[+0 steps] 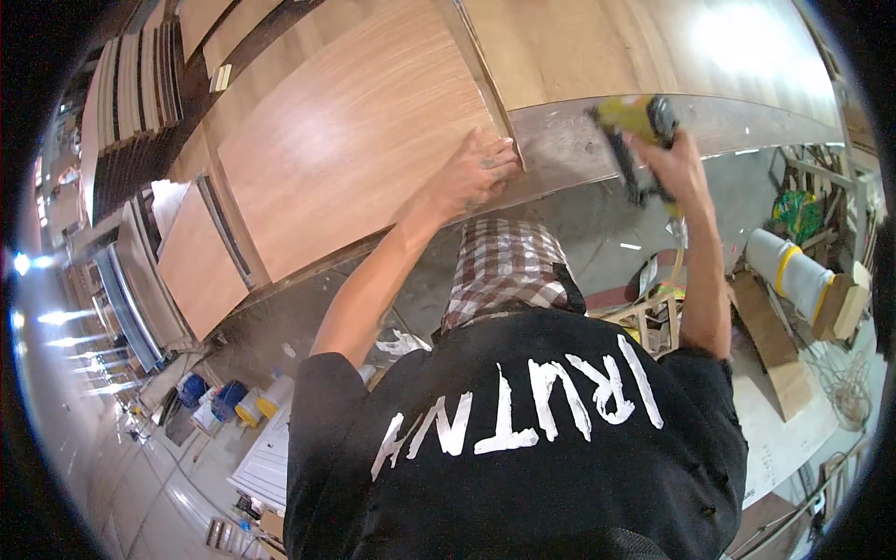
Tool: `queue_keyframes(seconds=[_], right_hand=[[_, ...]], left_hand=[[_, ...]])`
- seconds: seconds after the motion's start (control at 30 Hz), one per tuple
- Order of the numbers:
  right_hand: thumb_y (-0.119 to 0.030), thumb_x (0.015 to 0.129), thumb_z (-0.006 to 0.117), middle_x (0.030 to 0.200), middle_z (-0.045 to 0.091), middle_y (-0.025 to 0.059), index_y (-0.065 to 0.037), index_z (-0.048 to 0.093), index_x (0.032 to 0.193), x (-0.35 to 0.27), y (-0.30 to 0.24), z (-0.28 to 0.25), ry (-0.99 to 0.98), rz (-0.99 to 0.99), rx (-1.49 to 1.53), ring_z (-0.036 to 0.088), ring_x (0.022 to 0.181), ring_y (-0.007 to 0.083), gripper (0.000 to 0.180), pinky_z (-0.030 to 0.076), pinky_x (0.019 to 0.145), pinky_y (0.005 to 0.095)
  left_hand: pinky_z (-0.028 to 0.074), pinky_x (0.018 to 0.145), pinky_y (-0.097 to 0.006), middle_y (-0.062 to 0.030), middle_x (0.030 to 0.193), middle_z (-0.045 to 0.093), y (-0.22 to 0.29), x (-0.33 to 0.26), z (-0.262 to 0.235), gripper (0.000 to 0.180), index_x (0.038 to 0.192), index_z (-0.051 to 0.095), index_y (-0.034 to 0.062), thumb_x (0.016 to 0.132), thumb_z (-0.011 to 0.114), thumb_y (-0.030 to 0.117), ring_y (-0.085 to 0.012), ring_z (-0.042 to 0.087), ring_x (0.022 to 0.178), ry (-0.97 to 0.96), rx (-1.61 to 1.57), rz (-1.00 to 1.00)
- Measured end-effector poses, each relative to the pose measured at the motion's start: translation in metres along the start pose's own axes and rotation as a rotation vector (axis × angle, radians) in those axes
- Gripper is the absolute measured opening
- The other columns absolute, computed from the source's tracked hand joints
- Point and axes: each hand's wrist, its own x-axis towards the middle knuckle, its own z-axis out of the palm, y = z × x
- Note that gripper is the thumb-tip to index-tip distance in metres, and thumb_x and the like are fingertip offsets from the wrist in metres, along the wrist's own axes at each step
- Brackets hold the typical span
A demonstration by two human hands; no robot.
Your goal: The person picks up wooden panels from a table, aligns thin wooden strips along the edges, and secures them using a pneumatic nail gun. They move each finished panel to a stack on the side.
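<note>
Black shirt (523,467) with white lettering; left hand (476,173) flat on wood panel (345,140), right hand (677,163) gripping yellow nail gun (635,126).

Glossy wood-grain panel (345,140), smooth

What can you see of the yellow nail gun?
The nail gun has a yellow body, a black end cap and a dark, narrow magazine slanting down from it. It looks like metal and plastic. A co-worker's hand grips it on a raised arm, its front close to the grey edge band below the wood panel; contact is unclear. A pale hose hangs beneath it.
</note>
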Motion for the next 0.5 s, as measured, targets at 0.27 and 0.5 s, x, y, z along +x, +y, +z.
queue_keyframes(seconds=[0.27, 0.5], right_hand=[[-0.025, 0.077, 0.074, 0.082, 0.070, 0.0127, 0.007, 0.067, 0.102, -0.066, 0.015, 0.076, -0.189, -0.013, 0.182, 0.064, 0.072, 0.0151, 0.041, 0.051, 0.067, 0.0324], [-0.025, 0.078, 0.073, 0.079, 0.069, 0.0111, 0.005, 0.066, 0.103, -0.071, 0.006, 0.109, -0.137, 0.013, 0.117, 0.062, 0.070, 0.0138, 0.039, 0.050, 0.068, 0.0321]], left_hand=[[0.008, 0.117, -0.054, -0.0051, 0.139, 0.049, -0.017, -0.003, 0.014, 0.037, 0.127, 0.057, 0.0098, 0.094, 0.052, 0.025, -0.0206, 0.031, 0.139, -0.024, 0.003, -0.020], [0.010, 0.117, -0.052, -0.0039, 0.139, 0.050, -0.015, -0.001, 0.019, 0.035, 0.126, 0.058, 0.0105, 0.094, 0.053, 0.024, -0.0184, 0.031, 0.139, 0.011, -0.010, -0.032]])
